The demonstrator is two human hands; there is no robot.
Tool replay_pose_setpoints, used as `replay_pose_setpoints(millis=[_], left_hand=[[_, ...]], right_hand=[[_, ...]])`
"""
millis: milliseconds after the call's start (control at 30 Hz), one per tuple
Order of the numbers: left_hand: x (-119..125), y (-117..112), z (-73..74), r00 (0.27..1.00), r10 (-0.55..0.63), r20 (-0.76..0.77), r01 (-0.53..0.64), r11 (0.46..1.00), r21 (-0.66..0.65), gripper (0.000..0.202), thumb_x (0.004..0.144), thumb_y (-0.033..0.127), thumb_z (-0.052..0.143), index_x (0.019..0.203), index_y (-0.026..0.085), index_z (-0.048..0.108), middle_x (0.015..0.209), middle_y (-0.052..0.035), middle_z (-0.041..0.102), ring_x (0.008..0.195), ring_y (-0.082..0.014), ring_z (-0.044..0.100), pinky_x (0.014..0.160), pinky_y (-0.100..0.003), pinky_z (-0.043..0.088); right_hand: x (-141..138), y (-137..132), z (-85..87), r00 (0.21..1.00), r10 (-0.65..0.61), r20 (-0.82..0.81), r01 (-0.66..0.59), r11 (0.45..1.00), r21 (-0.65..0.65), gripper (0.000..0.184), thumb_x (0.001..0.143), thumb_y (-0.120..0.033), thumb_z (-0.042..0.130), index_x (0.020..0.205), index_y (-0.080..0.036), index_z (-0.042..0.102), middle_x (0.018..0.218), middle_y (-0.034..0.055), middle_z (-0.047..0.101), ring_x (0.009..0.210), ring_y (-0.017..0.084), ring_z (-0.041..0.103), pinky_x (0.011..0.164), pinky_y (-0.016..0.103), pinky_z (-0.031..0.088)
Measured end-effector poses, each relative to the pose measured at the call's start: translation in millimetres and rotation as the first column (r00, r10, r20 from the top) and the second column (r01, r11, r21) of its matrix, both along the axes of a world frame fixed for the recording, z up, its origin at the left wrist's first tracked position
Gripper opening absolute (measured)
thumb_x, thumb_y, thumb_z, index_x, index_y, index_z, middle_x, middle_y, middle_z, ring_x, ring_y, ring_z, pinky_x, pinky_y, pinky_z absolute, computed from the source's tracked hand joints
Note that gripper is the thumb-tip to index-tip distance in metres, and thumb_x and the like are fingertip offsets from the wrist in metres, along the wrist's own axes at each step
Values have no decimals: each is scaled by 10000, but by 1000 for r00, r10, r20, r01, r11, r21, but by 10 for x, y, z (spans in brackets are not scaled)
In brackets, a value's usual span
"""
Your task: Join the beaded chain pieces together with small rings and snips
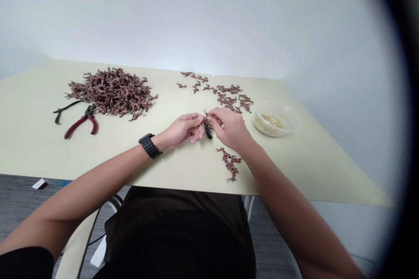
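Note:
My left hand (185, 128) and my right hand (229, 128) meet over the middle of the pale table (39, 139). Both pinch a small reddish-brown piece (206, 118) between their fingertips. A small black tool (207, 131) pokes out below the fingers, apparently held by my right hand. I wear a black watch (150, 145) on the left wrist. A short joined string of the same brown pieces (230, 163) lies on the table just under my right wrist.
A big heap of brown pieces (113, 90) lies at the back left, with red-handled pliers (80, 123) and a black-handled tool (63, 110) beside it. Scattered loose pieces (225, 93) lie behind my hands. A clear bowl of small golden bits (273, 123) stands at the right.

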State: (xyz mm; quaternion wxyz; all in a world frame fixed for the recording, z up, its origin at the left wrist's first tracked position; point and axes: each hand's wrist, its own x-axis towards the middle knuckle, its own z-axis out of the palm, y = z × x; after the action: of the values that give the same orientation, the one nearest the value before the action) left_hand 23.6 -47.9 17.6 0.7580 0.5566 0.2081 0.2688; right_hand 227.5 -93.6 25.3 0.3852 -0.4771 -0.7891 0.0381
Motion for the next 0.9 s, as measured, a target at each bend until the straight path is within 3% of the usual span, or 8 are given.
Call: replay_pose_setpoints(millis=[200,367,500,567,633,700,767,900], left_hand=[[15,-6,-16,1000,25,-19,-24,998,65,297,1054,437,559,946,162,531,740,-38,692,469,-71,528,475,-199,357],[25,-25,-22,992,79,-97,-49,958,284,322,1068,503,506,1036,182,507,728,-26,696,477,-86,550,487,-203,359],[-10,-44,-22,951,251,-179,-100,800,591,333,1079,512,470,1177,197,508,725,2,680,515,-92,549,537,-208,410],[-31,-48,-17,927,323,-189,-88,679,729,325,1083,487,474,1226,198,517,752,-1,687,556,-91,560,572,-208,421],[-37,-48,-12,921,342,-185,-81,633,770,325,1084,476,477,1244,197,519,769,-6,696,574,-93,570,587,-211,426],[-23,-45,-12,935,310,-173,-103,703,704,331,1084,495,466,1217,195,511,752,-6,694,547,-95,567,566,-214,426],[3,-40,-14,959,239,-149,-116,817,566,346,1077,525,467,1169,193,500,730,-5,692,507,-96,562,536,-218,422],[35,-26,-11,989,118,-90,-80,936,343,363,1059,547,506,1061,184,502,725,-18,705,471,-85,561,498,-210,375]], right_hand=[[-34,-9,-31,992,-50,-117,39,994,-98,138,1001,-303,561,956,-216,659,782,32,686,701,180,615,702,315,464],[-103,-11,-55,945,-105,-309,34,973,-226,157,979,-355,602,931,-215,656,755,27,674,622,167,607,638,315,478],[-144,19,-38,730,-182,-659,-223,848,-481,256,912,-440,716,851,-203,641,704,4,613,515,131,547,521,293,448],[-139,35,-15,603,-207,-771,-396,761,-514,309,845,-443,793,772,-192,628,680,-9,561,522,110,502,511,278,435],[-125,44,1,553,-209,-807,-477,714,-512,333,821,-451,820,756,-187,628,670,-17,534,535,104,478,518,272,432],[-110,42,0,617,-179,-767,-417,751,-511,321,857,-479,785,826,-192,646,683,-12,562,534,115,505,530,283,441],[-99,28,-11,752,-135,-645,-246,850,-466,280,915,-479,719,918,-206,656,726,3,614,554,136,551,563,300,459],[-80,-9,-25,961,-75,-266,22,980,-196,162,1000,-369,590,980,-222,655,792,30,660,682,174,590,691,323,473]])
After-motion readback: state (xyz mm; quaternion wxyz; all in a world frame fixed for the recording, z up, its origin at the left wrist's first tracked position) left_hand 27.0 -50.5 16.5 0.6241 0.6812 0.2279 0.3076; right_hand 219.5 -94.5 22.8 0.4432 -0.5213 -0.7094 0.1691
